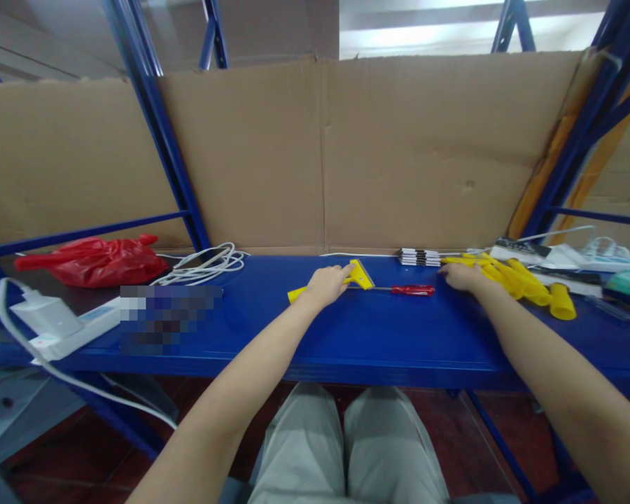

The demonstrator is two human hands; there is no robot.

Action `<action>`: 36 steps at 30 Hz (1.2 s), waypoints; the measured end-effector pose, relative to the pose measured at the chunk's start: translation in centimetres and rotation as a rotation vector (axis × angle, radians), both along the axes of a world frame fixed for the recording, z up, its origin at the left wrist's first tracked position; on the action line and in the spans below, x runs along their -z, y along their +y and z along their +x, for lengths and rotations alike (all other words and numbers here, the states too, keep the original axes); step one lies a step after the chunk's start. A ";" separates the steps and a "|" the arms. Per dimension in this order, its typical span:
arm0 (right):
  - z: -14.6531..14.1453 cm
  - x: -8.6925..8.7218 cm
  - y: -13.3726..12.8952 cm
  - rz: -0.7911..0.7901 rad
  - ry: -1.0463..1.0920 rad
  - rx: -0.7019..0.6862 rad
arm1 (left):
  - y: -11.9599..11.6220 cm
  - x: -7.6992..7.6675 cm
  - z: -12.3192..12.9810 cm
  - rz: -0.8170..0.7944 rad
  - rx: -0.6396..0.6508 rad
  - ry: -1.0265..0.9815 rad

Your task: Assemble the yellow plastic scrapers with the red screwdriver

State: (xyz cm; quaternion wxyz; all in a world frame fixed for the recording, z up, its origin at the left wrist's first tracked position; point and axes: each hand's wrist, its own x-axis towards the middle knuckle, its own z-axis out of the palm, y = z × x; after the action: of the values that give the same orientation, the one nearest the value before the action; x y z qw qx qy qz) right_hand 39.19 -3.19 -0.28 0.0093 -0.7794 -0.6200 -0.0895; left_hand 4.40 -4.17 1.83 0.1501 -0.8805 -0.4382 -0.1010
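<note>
My left hand (pixel 325 283) is closed around a yellow scraper (pixel 361 275) with a wide flat head. Its handle end pokes out on the left of the hand. Just right of the scraper's head lies a screwdriver (pixel 413 290) with a red handle, its shaft pointing left. My right hand (pixel 460 276) rests low over the table at the left end of a pile of yellow scrapers (pixel 525 281). Its fingers reach leftward, slightly apart, and I see nothing held in them. Beyond its fingertips is a stack of small black-and-white packs (pixel 418 257).
The blue table (pixel 378 336) backs onto a cardboard panel (pixel 252 154). At left are a red plastic bag (pixel 110 260), coiled white cable (pixel 218 262) and a power strip (pixel 92 325) with a plugged-in adapter. Cables and papers (pixel 561 255) clutter the right end. Blue posts stand on both sides.
</note>
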 end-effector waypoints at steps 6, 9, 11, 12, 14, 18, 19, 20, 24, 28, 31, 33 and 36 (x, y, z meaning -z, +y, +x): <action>-0.7 -0.3 -0.4 -0.052 0.003 0.023 | 0.3 0.2 0.0 -0.001 0.009 0.007; -1.0 -0.5 -0.6 -0.054 -0.005 0.027 | 0.5 0.3 0.0 0.000 0.013 0.011; -1.0 -0.5 -0.6 -0.051 -0.010 0.022 | 0.6 0.4 0.0 -0.003 0.012 0.011; -1.0 -0.5 -0.5 -0.047 -0.013 0.017 | 0.6 0.4 0.0 -0.006 0.011 0.009; -0.9 -0.4 -0.4 -0.031 -0.021 0.005 | 0.6 0.4 0.0 -0.012 0.008 0.003; -0.6 -0.2 -0.3 -0.038 -0.029 -0.004 | 0.4 0.3 0.0 -0.025 -0.002 -0.006; -0.5 -0.2 -0.3 -0.045 -0.032 -0.004 | 0.4 0.2 0.0 -0.027 -0.003 -0.008; -0.6 -0.3 -0.3 -0.046 -0.039 -0.002 | 0.3 0.2 0.0 -0.028 -0.004 -0.012; -1.2 -0.9 -0.5 0.050 -0.062 -0.021 | 0.3 0.2 -0.1 -0.031 -0.018 -0.033; -3.3 -1.9 -0.8 0.163 0.070 -0.235 | 0.7 0.4 -0.1 -0.022 -0.030 -0.027; -5.5 -2.3 -1.4 0.135 0.173 -0.421 | 1.1 0.6 -0.3 -0.005 -0.035 -0.027; -6.8 -2.4 -1.9 0.089 0.216 -0.503 | 1.4 0.6 -0.3 -0.004 -0.032 -0.044; -8.1 -2.3 -2.6 -0.004 0.264 -0.545 | 1.7 0.7 -0.5 -0.025 -0.037 -0.069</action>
State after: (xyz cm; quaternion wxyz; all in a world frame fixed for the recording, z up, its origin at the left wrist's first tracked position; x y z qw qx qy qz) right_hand 31.11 -5.78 2.00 0.1119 -0.5891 -0.8000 0.0194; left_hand 3.89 -2.45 1.09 0.1259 -0.8700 -0.4604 -0.1233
